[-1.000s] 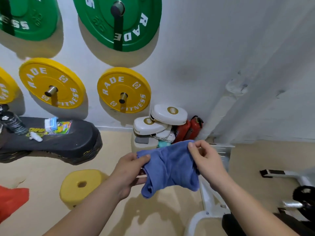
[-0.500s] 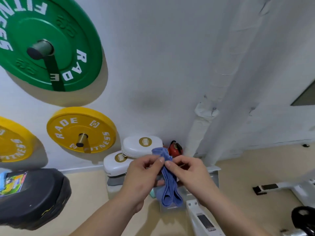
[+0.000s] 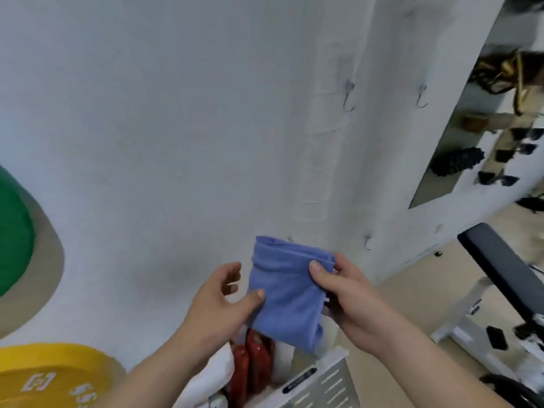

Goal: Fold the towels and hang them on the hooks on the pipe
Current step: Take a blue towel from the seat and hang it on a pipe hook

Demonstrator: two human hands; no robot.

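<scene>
Your right hand (image 3: 344, 295) pinches the folded blue towel (image 3: 282, 293) by its right edge; your left hand (image 3: 217, 301) is loose, thumb touching its left edge. Folding looks done; hanging remains, as the hooks (image 3: 348, 97) by the pipe (image 3: 318, 148) above are bare.

1. The left hand (image 3: 219, 301) is bare from fingertips to wrist, and the thumbnail (image 3: 260, 293) is cut short and plain.
2. The right hand (image 3: 344, 293) is bare too. Its thumbnail (image 3: 314, 265) is trimmed close with a rounded edge, and creases show across the thumb knuckle.
3. The left forearm (image 3: 153, 369) is uncovered skin all the way to the bottom edge of the view.
4. The right forearm (image 3: 418, 357) is uncovered too as far as it can be seen, smooth and unmarked.
</scene>
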